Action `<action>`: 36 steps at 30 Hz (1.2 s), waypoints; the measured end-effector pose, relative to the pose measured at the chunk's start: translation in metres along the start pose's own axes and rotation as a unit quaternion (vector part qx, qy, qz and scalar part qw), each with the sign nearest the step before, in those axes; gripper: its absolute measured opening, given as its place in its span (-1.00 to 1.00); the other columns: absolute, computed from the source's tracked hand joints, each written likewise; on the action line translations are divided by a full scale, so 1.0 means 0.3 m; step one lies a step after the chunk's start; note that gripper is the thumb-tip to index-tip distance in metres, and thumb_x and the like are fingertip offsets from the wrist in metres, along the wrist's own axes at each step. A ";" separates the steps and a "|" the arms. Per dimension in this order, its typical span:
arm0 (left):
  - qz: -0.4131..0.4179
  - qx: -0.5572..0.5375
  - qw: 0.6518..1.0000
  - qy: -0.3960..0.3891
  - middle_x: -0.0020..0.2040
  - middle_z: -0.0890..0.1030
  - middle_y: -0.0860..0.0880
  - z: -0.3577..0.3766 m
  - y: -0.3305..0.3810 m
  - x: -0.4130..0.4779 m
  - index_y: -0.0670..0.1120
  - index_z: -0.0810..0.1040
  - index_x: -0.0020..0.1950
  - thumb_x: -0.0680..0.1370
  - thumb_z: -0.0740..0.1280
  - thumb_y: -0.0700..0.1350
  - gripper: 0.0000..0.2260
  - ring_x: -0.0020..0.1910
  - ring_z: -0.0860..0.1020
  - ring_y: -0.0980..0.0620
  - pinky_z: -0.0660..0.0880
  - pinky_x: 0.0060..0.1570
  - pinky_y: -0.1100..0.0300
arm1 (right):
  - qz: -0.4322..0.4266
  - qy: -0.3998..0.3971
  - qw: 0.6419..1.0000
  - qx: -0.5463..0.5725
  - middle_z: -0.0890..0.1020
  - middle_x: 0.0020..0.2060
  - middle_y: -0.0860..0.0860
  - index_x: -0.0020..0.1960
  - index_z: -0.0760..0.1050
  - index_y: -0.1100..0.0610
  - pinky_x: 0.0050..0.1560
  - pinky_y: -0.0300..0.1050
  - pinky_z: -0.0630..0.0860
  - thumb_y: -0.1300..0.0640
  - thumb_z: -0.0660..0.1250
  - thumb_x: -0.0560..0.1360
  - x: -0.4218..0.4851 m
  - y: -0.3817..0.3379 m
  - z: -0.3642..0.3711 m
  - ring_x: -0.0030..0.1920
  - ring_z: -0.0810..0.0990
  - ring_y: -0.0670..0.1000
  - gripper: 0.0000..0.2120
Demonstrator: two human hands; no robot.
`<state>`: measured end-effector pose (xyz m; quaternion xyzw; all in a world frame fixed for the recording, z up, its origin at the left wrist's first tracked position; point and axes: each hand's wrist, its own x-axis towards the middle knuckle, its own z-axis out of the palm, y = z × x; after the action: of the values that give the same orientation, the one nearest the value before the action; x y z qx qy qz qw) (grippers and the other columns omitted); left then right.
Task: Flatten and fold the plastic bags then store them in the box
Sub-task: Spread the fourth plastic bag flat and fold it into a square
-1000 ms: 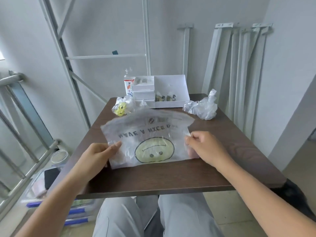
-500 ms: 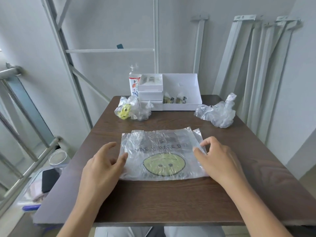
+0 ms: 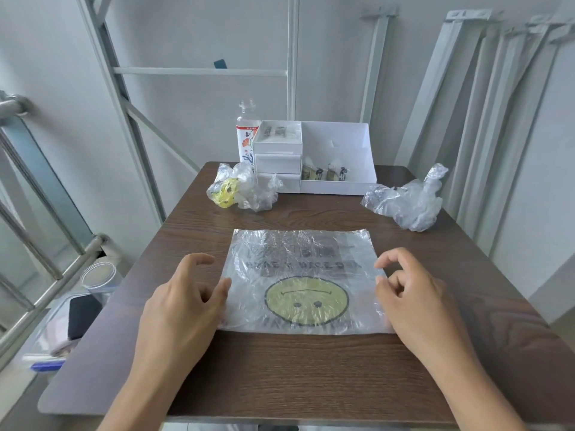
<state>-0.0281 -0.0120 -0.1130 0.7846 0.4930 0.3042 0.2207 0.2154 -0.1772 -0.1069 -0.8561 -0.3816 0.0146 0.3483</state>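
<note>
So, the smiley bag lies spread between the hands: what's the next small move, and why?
Probably the right hand pinches the right edge of the smiley bag and folds it over toward the left hand. The bag already lies flat, both hands are empty at its edges, and the folded bags in the box are far smaller.

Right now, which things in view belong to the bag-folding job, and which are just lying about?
Job: flattened smiley bag; crumpled smiley bag; crumpled clear bag; white box with folded bags inside; left hand and right hand at the flat bag's sides.
Lying about: bottle behind the box; clear jar and metal frames off the table.
</note>
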 end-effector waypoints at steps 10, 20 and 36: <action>0.021 0.036 0.999 0.034 -0.45 0.57 0.16 0.028 -0.004 -0.008 0.19 0.34 0.04 0.60 0.38 0.12 -0.79 -0.31 0.57 0.00 0.51 -0.22 0.00 | 0.001 -0.010 0.998 -0.067 0.58 -0.42 -0.09 -0.05 0.44 -0.09 -0.13 0.07 0.56 0.13 0.29 0.59 -0.012 -0.030 -0.005 -0.26 0.62 0.02 -0.87; 0.046 0.060 0.996 0.054 -0.41 0.53 0.14 0.027 0.020 -0.027 0.12 0.36 0.07 0.57 0.43 0.07 -0.75 -0.31 0.57 -0.11 0.56 -0.24 -0.05 | 0.003 -0.014 0.996 -0.084 0.58 -0.36 -0.11 -0.08 0.48 -0.07 -0.20 -0.03 0.45 0.14 0.28 0.59 -0.001 -0.015 0.001 -0.22 0.57 -0.04 -0.87; 0.065 0.227 0.969 0.067 -0.25 0.56 0.02 0.038 0.020 -0.050 -0.03 0.52 -0.05 0.56 0.43 -0.05 -0.88 -0.40 0.59 -0.23 0.42 -0.49 0.11 | -0.034 -0.004 0.984 -0.173 0.53 -0.11 -0.19 0.16 0.43 -0.13 -0.19 -0.07 0.43 0.00 0.22 0.66 -0.028 -0.013 -0.001 -0.14 0.55 -0.03 -0.90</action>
<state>-0.0213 -0.0288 -0.1214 0.8225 0.5106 0.2501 -0.0171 0.2070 -0.1811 -0.1063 -0.8899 -0.4085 -0.0600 0.1939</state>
